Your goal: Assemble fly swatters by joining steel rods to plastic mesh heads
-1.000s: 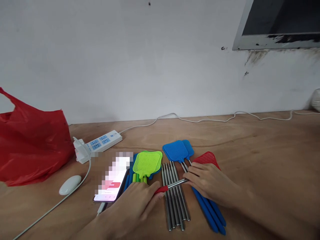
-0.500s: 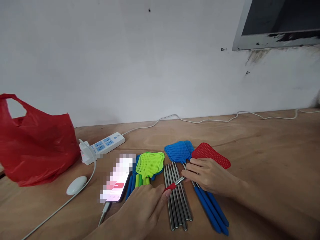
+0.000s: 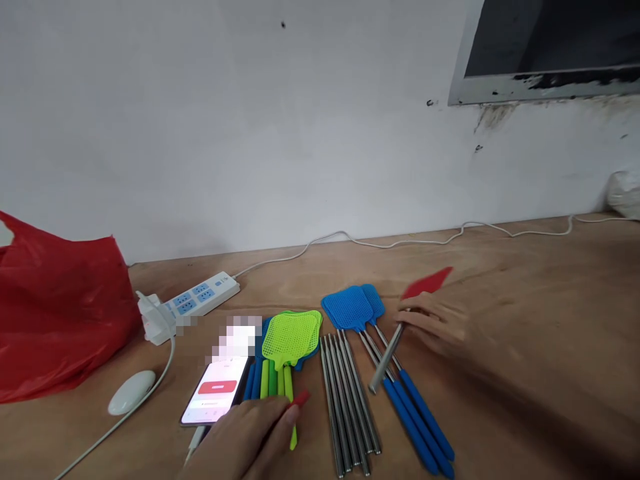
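My left hand (image 3: 253, 430) is closed around a red handle (image 3: 301, 399), whose end sticks out past the thumb. It is beside several lime-green fly swatter handles (image 3: 280, 383), below a mesh swatter head (image 3: 293, 337). My right hand (image 3: 437, 321), slightly blurred, grips a red fly swatter by its metal rod (image 3: 386, 363). Its red head (image 3: 426, 284) tilts up above the fingers, and the bare rod end points down and left. Under that rod lie several blue fly swatters (image 3: 347, 308) with long blue handles. A row of loose steel tubes (image 3: 347, 400) lies between my hands.
A lit phone (image 3: 219, 385) on a cable lies at the left. Behind it are a power strip (image 3: 207, 299), a white oval device (image 3: 131, 392) and a red plastic bag (image 3: 60, 313). A white cord (image 3: 390, 245) runs along the wall.
The red handle has come off the metal rod. My left hand has drawn it left and down, while my right hand has lifted the red swatter and moved it to the right.
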Available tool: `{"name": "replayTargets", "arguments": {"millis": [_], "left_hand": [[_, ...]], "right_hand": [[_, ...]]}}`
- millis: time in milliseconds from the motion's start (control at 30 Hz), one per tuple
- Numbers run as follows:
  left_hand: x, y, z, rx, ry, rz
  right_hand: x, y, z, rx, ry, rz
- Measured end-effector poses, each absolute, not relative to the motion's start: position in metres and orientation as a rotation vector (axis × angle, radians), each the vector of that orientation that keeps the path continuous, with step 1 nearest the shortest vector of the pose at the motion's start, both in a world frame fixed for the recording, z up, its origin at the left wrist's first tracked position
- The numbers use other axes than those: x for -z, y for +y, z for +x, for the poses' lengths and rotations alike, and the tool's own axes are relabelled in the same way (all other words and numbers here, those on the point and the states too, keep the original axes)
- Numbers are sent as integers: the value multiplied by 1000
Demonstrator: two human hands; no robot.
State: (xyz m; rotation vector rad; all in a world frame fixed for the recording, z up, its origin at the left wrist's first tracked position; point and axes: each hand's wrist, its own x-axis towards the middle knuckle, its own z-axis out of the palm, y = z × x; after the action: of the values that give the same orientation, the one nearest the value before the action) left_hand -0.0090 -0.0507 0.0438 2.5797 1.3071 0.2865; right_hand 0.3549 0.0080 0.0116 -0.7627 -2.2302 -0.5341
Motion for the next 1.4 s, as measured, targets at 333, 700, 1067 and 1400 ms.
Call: {"name": "replayTargets", "arguments": {"millis": [333, 700, 1067, 1400], "left_hand": [[-35, -22, 36, 197, 1721, 2596], [-17, -19, 28, 229, 1605, 2643], [-16, -16, 27, 167, 1579, 2629], [-13, -15, 23, -416, 1457, 2599]], "right_hand": [[-19, -18, 314, 92, -2001, -786], [2, -21, 311, -416, -1883, -856], [-2, -10, 298, -1285, -957, -869], [4, -9, 299, -1675, -1138, -976]]}}
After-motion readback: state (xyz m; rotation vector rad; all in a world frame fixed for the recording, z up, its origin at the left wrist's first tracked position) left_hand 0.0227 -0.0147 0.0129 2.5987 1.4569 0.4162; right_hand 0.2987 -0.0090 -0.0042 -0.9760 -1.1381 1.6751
